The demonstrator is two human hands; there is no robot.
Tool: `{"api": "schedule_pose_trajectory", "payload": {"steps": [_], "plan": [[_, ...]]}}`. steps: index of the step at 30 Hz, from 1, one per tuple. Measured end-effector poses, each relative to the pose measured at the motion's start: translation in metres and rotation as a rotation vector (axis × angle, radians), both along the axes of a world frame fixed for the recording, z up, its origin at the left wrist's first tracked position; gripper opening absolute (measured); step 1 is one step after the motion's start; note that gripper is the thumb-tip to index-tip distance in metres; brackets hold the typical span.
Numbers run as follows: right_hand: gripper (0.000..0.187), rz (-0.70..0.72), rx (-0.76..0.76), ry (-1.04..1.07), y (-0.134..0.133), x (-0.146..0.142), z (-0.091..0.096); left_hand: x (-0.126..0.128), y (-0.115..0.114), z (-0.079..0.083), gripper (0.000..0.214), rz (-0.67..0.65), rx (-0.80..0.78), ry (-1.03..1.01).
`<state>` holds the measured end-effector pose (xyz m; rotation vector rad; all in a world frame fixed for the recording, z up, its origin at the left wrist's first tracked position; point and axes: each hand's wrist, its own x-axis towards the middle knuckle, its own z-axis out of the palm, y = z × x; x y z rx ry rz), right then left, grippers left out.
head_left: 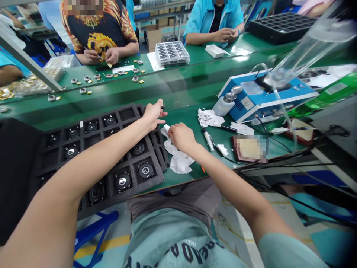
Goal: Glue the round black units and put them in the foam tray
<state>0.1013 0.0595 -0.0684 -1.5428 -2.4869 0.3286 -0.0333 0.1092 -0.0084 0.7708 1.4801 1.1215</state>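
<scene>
Left hand (153, 115) stretches forward, fingers spread over a corner of the black foam tray (152, 185) of round dark parts (145, 170), any grip too small to tell. Right hand (182, 137) closes on crumpled white tissue (178, 160) just beside the tray on a green workbench (192, 115).

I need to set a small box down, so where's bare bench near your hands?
Bare green mat lies between the left hand and the speckled tissue, behind the crumpled tissue under the right hand. A narrower strip runs in front of it, along the bench edge. It is crowded over the black foam tray and around the syringe and blue machine.
</scene>
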Motion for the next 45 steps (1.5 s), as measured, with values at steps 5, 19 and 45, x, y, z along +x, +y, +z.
{"api": "schedule_pose_trajectory", "payload": {"steps": [5,19,45], "plan": [[0.024,0.002,-0.048,0.036,-0.004,-0.010,-0.010,0.008,0.001,-0.006,0.023,-0.071,-0.053,0.000],[0.017,-0.370,-0.177,0.315,0.003,0.015,-0.025,0.014,-0.003,-0.009,0.037,-0.220,-0.163,0.109],[0.017,-0.411,0.419,1.123,-0.079,0.052,0.041,-0.025,-0.119,0.023,0.048,-0.736,0.375,-0.169]]}}
